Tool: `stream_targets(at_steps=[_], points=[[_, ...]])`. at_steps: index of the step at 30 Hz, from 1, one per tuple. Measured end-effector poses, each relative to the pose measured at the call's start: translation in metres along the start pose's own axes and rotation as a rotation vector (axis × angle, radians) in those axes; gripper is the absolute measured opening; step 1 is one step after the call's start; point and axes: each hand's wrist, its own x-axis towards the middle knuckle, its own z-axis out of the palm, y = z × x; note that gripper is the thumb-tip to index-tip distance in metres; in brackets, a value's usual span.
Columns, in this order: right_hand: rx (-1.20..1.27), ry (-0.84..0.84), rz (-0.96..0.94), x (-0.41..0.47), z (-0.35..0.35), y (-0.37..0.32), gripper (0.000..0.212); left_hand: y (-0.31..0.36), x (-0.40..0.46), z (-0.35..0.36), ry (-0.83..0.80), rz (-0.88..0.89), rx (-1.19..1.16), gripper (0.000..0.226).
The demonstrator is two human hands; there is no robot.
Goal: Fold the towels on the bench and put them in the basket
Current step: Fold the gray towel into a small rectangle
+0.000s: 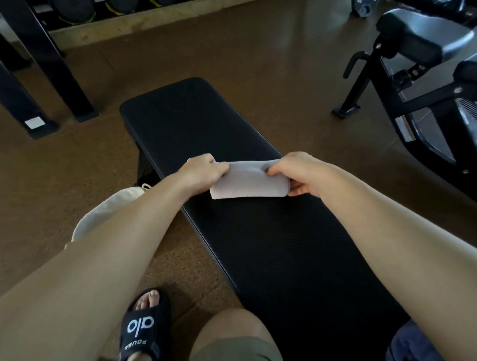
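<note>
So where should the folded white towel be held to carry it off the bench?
By its two short ends, one from each side, as the left hand and right hand grip the white towel now: a soft fold held there likely stays closed.

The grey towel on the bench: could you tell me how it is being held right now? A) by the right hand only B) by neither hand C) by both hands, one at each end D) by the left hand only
C: the left hand and the right hand each grip one end of the folded grey towel over the black bench.
</note>
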Motion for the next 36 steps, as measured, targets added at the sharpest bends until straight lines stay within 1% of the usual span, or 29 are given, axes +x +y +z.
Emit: stream_targets(at_steps=[3,5,7,9,10,11,13,14,15,18,21,23,26,28,30,32,34,36], points=[[0.016,-0.046,0.022,-0.017,0.013,0.010,0.047,-0.016,-0.026,0.000,0.019,-0.044,0.017,0.027],[-0.007,-0.082,0.015,-0.031,0.026,0.015,0.044,-0.028,-0.045,-0.001,0.041,-0.110,-0.049,0.030],[-0.027,-0.111,0.005,-0.045,0.040,0.019,0.040,-0.040,-0.063,0.000,0.010,-0.210,-0.218,0.043],[-0.036,-0.136,-0.002,-0.058,0.053,0.023,0.039,-0.049,-0.082,0.001,-0.040,-0.288,-0.515,0.057],[-0.044,-0.151,-0.004,-0.064,0.060,0.025,0.038,-0.053,-0.089,0.000,-0.040,-0.311,-0.656,0.059],[-0.056,-0.166,-0.006,-0.068,0.066,0.026,0.037,-0.057,-0.096,-0.001,-0.026,-0.317,-0.768,0.057],[-0.078,-0.199,-0.014,-0.077,0.078,0.028,0.034,-0.067,-0.106,-0.005,-0.013,-0.309,-0.906,0.040],[-0.089,-0.215,-0.019,-0.080,0.083,0.029,0.034,-0.073,-0.110,-0.008,-0.029,-0.306,-0.954,0.038],[-0.099,-0.229,-0.026,-0.083,0.088,0.029,0.034,-0.078,-0.114,-0.011,-0.049,-0.305,-0.982,0.043],[-0.095,-0.287,-0.067,-0.089,0.101,0.024,0.033,-0.095,-0.117,-0.026,-0.022,-0.318,-0.976,0.064],[0.046,-0.412,-0.121,-0.093,0.120,0.009,0.037,-0.107,-0.117,-0.054,0.005,-0.312,-0.990,0.070],[0.173,-0.499,-0.154,-0.095,0.137,-0.004,0.038,-0.113,-0.115,-0.075,0.019,-0.284,-1.009,0.067],[0.375,-0.640,-0.128,-0.096,0.169,-0.022,0.047,-0.129,-0.109,-0.107,0.081,-0.266,-0.998,0.054],[0.461,-0.679,-0.095,-0.095,0.193,-0.032,0.045,-0.146,-0.101,-0.126,0.120,-0.289,-0.974,0.058],[0.500,-0.654,-0.089,-0.091,0.218,-0.043,0.041,-0.166,-0.092,-0.139,0.166,-0.314,-0.953,0.062],[0.489,-0.589,-0.103,-0.078,0.243,-0.052,0.040,-0.188,-0.079,-0.146,0.226,-0.328,-0.938,0.056],[0.408,-0.507,-0.135,-0.058,0.269,-0.059,0.042,-0.208,-0.061,-0.149,0.271,-0.337,-0.917,0.049],[0.257,-0.418,-0.183,-0.032,0.297,-0.062,0.049,-0.230,-0.036,-0.148,0.297,-0.352,-0.884,0.048]])
